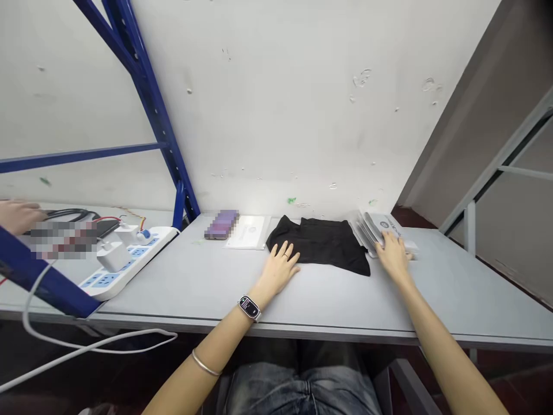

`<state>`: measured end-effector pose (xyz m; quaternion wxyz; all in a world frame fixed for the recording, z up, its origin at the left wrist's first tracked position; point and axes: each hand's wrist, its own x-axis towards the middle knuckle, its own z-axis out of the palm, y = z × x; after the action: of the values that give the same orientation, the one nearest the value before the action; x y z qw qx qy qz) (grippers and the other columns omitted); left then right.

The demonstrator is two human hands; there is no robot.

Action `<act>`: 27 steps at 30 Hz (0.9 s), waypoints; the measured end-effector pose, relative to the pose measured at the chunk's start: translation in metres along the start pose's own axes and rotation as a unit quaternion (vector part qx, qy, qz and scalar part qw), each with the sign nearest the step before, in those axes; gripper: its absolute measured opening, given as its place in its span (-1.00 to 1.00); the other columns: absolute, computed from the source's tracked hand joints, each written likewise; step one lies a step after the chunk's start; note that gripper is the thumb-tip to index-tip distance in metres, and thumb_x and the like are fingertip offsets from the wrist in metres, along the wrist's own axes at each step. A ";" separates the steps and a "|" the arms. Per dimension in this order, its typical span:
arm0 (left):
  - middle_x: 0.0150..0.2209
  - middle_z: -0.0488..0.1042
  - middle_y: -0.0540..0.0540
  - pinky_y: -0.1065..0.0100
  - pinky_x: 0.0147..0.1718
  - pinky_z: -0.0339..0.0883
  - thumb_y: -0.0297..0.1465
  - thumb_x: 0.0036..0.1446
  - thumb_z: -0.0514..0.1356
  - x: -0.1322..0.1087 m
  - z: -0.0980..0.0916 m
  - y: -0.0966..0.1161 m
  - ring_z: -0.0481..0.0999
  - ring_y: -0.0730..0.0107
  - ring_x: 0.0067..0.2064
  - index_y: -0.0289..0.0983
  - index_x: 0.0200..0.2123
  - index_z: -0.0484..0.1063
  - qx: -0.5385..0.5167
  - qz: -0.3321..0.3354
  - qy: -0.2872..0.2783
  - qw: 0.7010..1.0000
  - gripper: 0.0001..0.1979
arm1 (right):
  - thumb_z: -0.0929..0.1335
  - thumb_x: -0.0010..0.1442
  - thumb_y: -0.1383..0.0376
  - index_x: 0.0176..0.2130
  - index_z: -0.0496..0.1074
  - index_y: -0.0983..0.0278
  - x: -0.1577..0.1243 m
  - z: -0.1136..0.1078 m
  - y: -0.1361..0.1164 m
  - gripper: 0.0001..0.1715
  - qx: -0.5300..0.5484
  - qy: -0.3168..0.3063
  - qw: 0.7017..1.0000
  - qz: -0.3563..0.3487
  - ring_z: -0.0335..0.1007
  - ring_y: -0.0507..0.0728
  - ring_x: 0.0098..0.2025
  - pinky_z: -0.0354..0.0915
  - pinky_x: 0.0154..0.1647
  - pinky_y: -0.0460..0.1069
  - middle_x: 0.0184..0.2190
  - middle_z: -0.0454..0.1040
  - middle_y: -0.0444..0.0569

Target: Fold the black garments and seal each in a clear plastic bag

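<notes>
Black folded garment (319, 245) lies on a grey table (207, 288), just one piece, with the left hand (279, 266) resting flat on its near corner, fingers (285, 253) loosely spread and holding nothing. The right hand (393, 257) lies on one fanned stack of printed leaflets (380, 227), though whether it pinches them cannot be told. Beyond sit one pixelated phone (222, 225) and one white sheet (247, 232) (another person's hand (17, 216), far left, is cut off by the frame).
</notes>
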<state>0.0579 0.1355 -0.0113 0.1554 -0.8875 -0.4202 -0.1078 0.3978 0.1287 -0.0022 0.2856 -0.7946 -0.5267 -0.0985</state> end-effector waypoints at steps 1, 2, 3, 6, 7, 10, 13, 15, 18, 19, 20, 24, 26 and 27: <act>0.26 0.19 -0.23 -0.06 0.19 0.01 -0.19 0.29 0.00 -0.001 0.000 0.001 0.06 0.00 0.31 -0.22 0.17 0.29 0.000 -0.005 -0.005 1.000 -0.55 | 0.08 0.28 0.25 0.20 0.22 0.30 0.000 0.000 0.003 -0.44 0.010 -0.002 1.000 0.004 -0.08 0.40 0.28 0.00 0.14 0.41 0.24 0.18 0.16; 0.25 0.20 -0.23 -0.07 0.18 0.02 -0.19 0.29 0.00 -0.001 0.001 0.002 0.06 -0.02 0.31 -0.22 0.17 0.28 -0.002 -0.012 -0.010 1.000 -0.55 | 0.06 0.28 0.25 0.17 0.26 0.30 -0.001 0.001 0.006 -0.45 0.016 0.004 1.000 0.004 -0.02 0.38 0.27 0.07 0.12 0.35 0.22 0.21 0.16; 0.25 0.20 -0.23 -0.07 0.18 0.04 -0.18 0.29 0.00 -0.001 0.001 0.003 0.05 -0.03 0.31 -0.22 0.18 0.28 -0.004 -0.018 -0.014 1.000 -0.55 | 0.05 0.28 0.26 0.14 0.30 0.30 -0.001 0.001 0.008 -0.45 0.025 0.016 1.000 0.006 0.05 0.36 0.24 0.11 0.11 0.29 0.19 0.25 0.16; 0.26 0.18 -0.21 -0.07 0.17 0.05 -0.19 0.29 -0.01 -0.001 0.000 0.004 0.02 -0.03 0.32 -0.20 0.18 0.27 -0.009 -0.032 -0.025 0.999 -0.55 | 0.06 0.26 0.26 0.02 0.42 0.37 0.002 -0.002 0.012 -0.46 0.063 0.064 0.996 0.021 0.34 0.33 0.02 0.22 -0.01 0.20 -0.04 0.45 0.22; 0.27 0.17 -0.21 -0.07 0.18 0.03 -0.20 0.29 -0.01 -0.001 -0.002 0.005 0.00 -0.02 0.33 -0.20 0.18 0.27 -0.008 -0.032 -0.027 0.999 -0.55 | 0.06 0.26 0.24 -0.02 0.44 0.40 0.003 -0.005 0.012 -0.46 0.075 0.083 0.993 0.028 0.40 0.33 -0.06 0.25 -0.05 0.20 -0.12 0.49 0.23; 0.33 0.03 -0.16 -0.07 0.23 -0.08 -0.29 0.27 0.02 -0.002 -0.011 0.009 -0.14 0.03 0.36 -0.20 0.23 0.18 0.000 -0.012 -0.003 1.000 -0.53 | 0.04 0.28 0.21 -0.04 0.43 0.46 0.001 -0.017 0.004 -0.42 0.102 0.145 0.983 0.047 0.44 0.33 -0.15 0.26 -0.09 0.19 -0.18 0.51 0.25; 0.37 -0.16 -0.10 -0.04 0.28 -0.19 -0.50 0.20 0.02 -0.005 -0.027 0.016 -0.28 0.09 0.38 -0.20 0.32 -0.03 0.007 0.022 0.062 0.998 -0.38 | 0.03 0.32 0.21 0.01 0.40 0.42 -0.019 -0.030 -0.023 -0.43 0.150 0.202 0.967 0.036 0.45 0.27 -0.11 0.29 -0.07 0.13 -0.10 0.50 0.20; 0.37 -0.17 -0.06 -0.01 0.29 -0.19 -0.62 0.16 -0.02 -0.007 -0.038 0.022 -0.28 0.13 0.38 -0.16 0.34 -0.13 0.013 0.035 0.110 0.993 -0.29 | 0.10 0.33 0.18 0.02 0.42 0.33 -0.045 -0.036 -0.050 -0.51 0.237 0.203 0.950 -0.031 0.45 0.26 -0.07 0.33 -0.07 0.11 -0.04 0.49 0.14; 0.35 -0.05 -0.04 0.00 0.28 -0.14 -0.68 0.15 -0.05 -0.017 -0.049 0.027 -0.16 0.14 0.37 -0.08 0.33 -0.12 0.024 0.058 0.175 0.983 -0.27 | 0.14 0.34 0.26 0.07 0.39 0.21 -0.093 -0.037 -0.087 -0.59 0.322 0.094 0.923 -0.188 0.32 0.24 0.13 0.31 0.06 0.11 0.10 0.40 0.03; 0.34 0.00 -0.06 0.00 0.27 -0.11 -0.66 0.18 -0.05 -0.022 -0.049 0.027 -0.11 0.13 0.36 -0.08 0.32 -0.07 0.026 0.070 0.186 0.980 -0.30 | 0.13 0.34 0.31 0.09 0.37 0.20 -0.108 -0.035 -0.096 -0.59 0.344 0.051 0.904 -0.250 0.26 0.21 0.19 0.29 0.11 0.11 0.10 0.40 0.00; 0.32 0.05 -0.09 0.01 0.25 -0.06 -0.63 0.20 -0.04 -0.028 -0.049 0.026 -0.05 0.12 0.35 -0.10 0.30 0.00 0.026 0.083 0.190 0.978 -0.36 | 0.12 0.34 0.35 0.12 0.33 0.19 -0.121 -0.032 -0.103 -0.56 0.353 0.002 0.882 -0.312 0.18 0.19 0.24 0.25 0.17 0.12 0.12 0.38 -0.02; 0.13 0.38 -0.23 0.14 0.08 0.22 -0.53 0.27 -0.03 -0.058 -0.037 0.020 0.31 0.11 0.18 -0.34 0.12 0.29 0.016 0.122 0.153 0.981 -0.63 | 0.14 0.34 0.40 0.19 0.23 0.26 -0.152 -0.022 -0.107 -0.54 0.345 -0.098 0.815 -0.454 0.08 0.16 0.29 0.24 0.20 0.12 0.14 0.35 0.03; 0.05 0.44 -0.23 0.19 0.00 0.29 -0.55 0.26 -0.04 -0.070 -0.032 0.016 0.41 0.14 0.09 -0.37 0.07 0.33 0.006 0.122 0.128 0.984 -0.66 | 0.21 0.32 0.35 0.11 0.30 0.26 -0.156 -0.021 -0.101 -0.62 0.329 -0.104 0.822 -0.454 0.22 0.17 0.21 0.30 0.15 0.11 0.08 0.41 0.06; 0.05 0.45 -0.24 0.20 -0.02 0.31 -0.56 0.25 -0.05 -0.074 -0.031 0.015 0.42 0.15 0.08 -0.36 0.06 0.33 0.001 0.116 0.117 0.986 -0.65 | 0.24 0.30 0.33 0.05 0.35 0.26 -0.156 -0.022 -0.098 -0.68 0.324 -0.100 0.828 -0.447 0.30 0.17 0.15 0.35 0.10 0.10 0.02 0.45 0.06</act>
<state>0.0217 0.0627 -0.0093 0.2156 -0.9113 -0.2934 -0.1920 0.2465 0.0224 -0.0214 0.3973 -0.3399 -0.8515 0.0410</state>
